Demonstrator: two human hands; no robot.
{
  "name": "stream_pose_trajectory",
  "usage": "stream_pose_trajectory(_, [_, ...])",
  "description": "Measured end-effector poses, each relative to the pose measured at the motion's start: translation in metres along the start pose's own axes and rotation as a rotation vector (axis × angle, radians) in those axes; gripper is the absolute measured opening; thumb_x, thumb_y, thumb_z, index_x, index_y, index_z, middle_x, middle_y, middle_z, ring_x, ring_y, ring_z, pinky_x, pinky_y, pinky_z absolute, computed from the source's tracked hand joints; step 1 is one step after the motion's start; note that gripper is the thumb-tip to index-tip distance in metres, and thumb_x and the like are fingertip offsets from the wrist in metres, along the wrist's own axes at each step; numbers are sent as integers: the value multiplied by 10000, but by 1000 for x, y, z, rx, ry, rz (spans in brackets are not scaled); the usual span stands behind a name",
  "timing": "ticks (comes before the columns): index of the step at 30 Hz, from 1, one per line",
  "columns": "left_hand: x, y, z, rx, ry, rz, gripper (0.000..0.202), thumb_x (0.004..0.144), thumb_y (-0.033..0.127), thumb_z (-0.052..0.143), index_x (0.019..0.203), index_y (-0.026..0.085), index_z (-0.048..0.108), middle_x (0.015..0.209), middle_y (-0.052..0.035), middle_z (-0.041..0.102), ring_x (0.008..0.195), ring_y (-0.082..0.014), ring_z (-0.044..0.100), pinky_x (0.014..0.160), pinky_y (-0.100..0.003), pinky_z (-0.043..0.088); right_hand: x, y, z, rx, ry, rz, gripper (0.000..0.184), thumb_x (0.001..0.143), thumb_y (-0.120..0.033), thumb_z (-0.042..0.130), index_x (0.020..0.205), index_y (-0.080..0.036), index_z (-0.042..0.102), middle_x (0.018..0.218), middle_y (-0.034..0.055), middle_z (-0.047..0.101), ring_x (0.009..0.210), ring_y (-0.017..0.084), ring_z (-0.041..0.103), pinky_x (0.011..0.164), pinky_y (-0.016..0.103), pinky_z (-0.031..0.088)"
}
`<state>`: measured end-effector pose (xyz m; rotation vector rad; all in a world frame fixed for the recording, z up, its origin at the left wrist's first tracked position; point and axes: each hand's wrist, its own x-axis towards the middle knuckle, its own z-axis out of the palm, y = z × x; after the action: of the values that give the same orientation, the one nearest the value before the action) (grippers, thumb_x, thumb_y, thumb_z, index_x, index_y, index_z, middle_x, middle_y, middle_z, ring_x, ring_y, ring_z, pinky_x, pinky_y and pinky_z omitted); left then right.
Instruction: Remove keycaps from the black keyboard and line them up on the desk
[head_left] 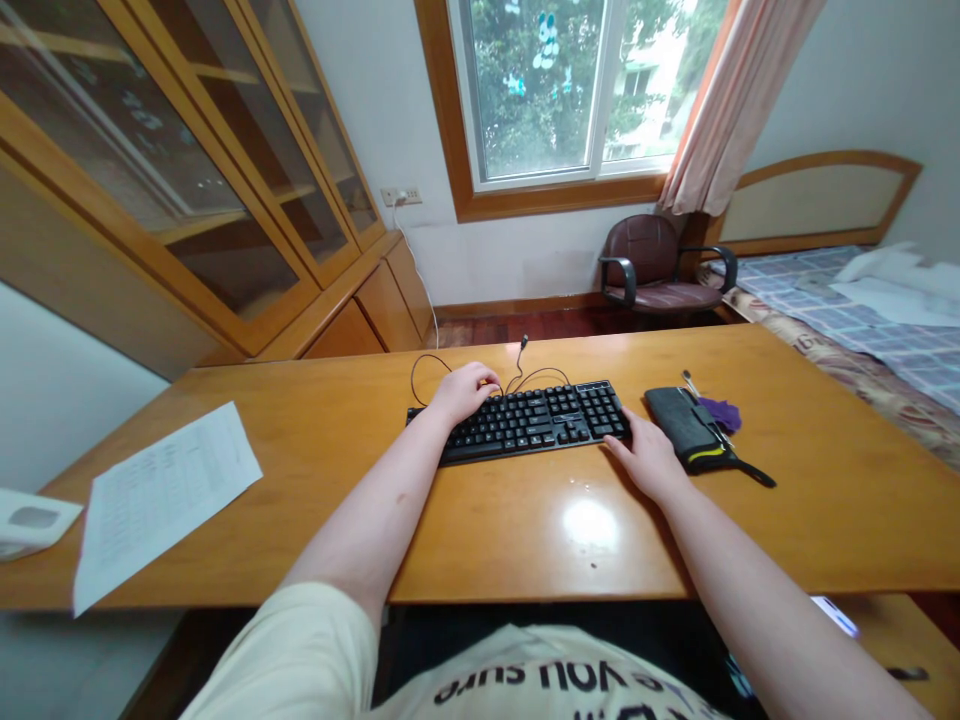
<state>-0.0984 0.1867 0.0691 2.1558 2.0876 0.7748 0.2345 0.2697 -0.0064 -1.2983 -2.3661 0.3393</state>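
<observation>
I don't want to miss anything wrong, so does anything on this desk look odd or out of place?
Yes, mildly. The keyboard's plug lies loose near the desk's far edge, connected to nothing visible. The paper at left sits askew, one corner at the near edge. I see no spill.

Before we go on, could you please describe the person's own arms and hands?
The left hand and right hand are ungloved, and both forearms are bare, with no watch or bracelet in view. A short, pale cream sleeve covers the left upper arm; no sleeve shows on the right. The shirt bears dark lettering.
</observation>
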Motion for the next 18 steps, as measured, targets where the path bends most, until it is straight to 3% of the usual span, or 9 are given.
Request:
stream_pose_trajectory(5, [0, 3, 3, 6, -16, -12, 153, 827, 276, 518, 838, 203, 652, 884, -24, 627, 821, -158, 569, 721, -276, 434, 0, -1, -1, 16, -1, -3, 620, 832, -463, 483, 1335, -107, 405, 1215, 185, 567, 1129, 304, 523, 965, 434, 394])
stream_pose_trajectory(13, [1, 9, 9, 154, 56, -222, 191, 851, 251, 457, 912, 188, 626, 886, -76, 648, 833, -220, 572, 757, -349, 432, 0, 0, -1, 33, -6, 1, 622, 830, -466, 483, 1338, -116, 402, 1212, 182, 568, 1125, 305, 524, 961, 443, 394])
stream_pose_trajectory(15, [-1, 12, 7, 243, 28, -176, 195, 820, 235, 490, 949, 192, 629, 851, -76, 657, 842, -240, 562, 793, -386, 419, 0, 1, -1, 33, -10, 6, 623, 833, -465, 478, 1337, -107, 400, 1222, 181, 563, 1134, 302, 518, 969, 435, 390])
stream_pose_trajectory(18, [-4, 15, 3, 346, -50, 28, 200, 752, 275, 588, 933, 225, 659, 865, -63, 668, 947, -270, 528, 950, -478, 318, 0, 2, -1, 30, -15, 8, 625, 837, -462, 473, 1337, -95, 398, 1227, 181, 559, 1138, 301, 514, 974, 427, 386])
